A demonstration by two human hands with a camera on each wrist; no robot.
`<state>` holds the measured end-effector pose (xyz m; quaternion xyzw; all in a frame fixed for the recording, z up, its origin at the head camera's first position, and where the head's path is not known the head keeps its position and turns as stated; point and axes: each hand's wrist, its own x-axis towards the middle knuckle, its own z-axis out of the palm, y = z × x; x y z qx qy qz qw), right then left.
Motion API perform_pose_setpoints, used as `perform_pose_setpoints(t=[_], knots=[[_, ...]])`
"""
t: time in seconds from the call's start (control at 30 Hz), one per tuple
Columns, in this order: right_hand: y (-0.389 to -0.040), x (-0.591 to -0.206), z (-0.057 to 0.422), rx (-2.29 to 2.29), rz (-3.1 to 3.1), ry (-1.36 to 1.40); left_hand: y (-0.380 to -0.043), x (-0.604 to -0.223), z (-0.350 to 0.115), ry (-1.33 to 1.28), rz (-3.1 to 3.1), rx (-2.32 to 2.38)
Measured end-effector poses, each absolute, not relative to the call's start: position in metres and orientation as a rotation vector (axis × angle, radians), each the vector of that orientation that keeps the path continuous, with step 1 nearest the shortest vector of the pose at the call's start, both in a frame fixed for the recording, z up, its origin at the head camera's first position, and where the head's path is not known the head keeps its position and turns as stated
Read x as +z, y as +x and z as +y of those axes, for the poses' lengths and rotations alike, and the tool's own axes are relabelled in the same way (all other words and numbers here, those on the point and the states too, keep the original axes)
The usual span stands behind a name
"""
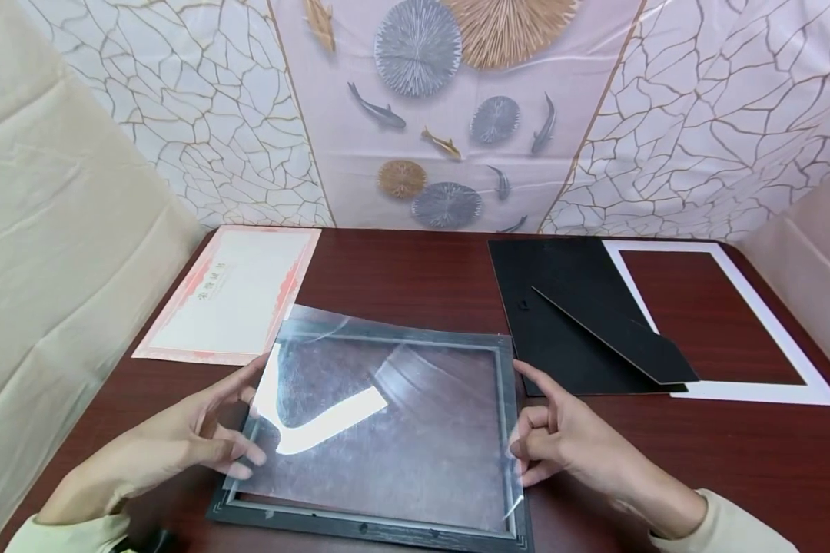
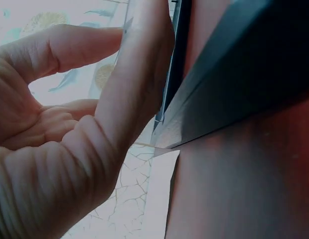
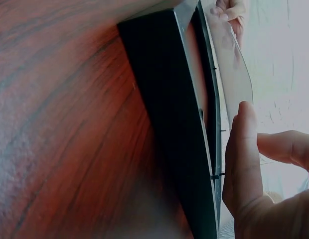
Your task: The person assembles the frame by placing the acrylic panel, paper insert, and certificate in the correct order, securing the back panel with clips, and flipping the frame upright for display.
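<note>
A clear plastic sheet (image 1: 429, 438) lies tilted over a dark picture frame (image 1: 304, 521), its upper left corner sticking out past the frame. My left hand (image 1: 173, 439) pinches the sheet's left edge, the thumb (image 2: 79, 47) on one face and fingers behind. On the other side, my right hand (image 1: 567, 442) pinches the sheet's right edge beside the frame's right bar, its index finger stretched along that edge. From the right wrist view, the sheet (image 3: 231, 74) bows slightly above the frame (image 3: 162, 99), with small metal tabs along the frame's inner rim.
A certificate paper with a pink border (image 1: 249, 299) lies at the back left. Towards the right is a black backing board (image 1: 560, 276) with its stand leg (image 1: 615, 338) raised at an angle. Partly under the board lies a white mat border (image 1: 761, 390). Patterned cloth (image 1: 235, 100) hangs behind the table.
</note>
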<state>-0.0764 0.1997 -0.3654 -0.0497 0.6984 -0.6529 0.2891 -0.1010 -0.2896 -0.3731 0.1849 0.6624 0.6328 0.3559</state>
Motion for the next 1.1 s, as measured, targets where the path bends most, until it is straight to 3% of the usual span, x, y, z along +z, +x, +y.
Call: perform_pose_setpoints(t=[0.47, 1.1], knots=[[-0.076, -0.37, 0.196, -1.706, 1.879, -0.132, -0.092, -0.387, -0.296, 0.453, 1.72, 1.65], [-0.084, -0.376, 0.194, -1.666, 1.871, -0.118, -0.09, -0.369, -0.273, 0.305, 2.085, 1.378]])
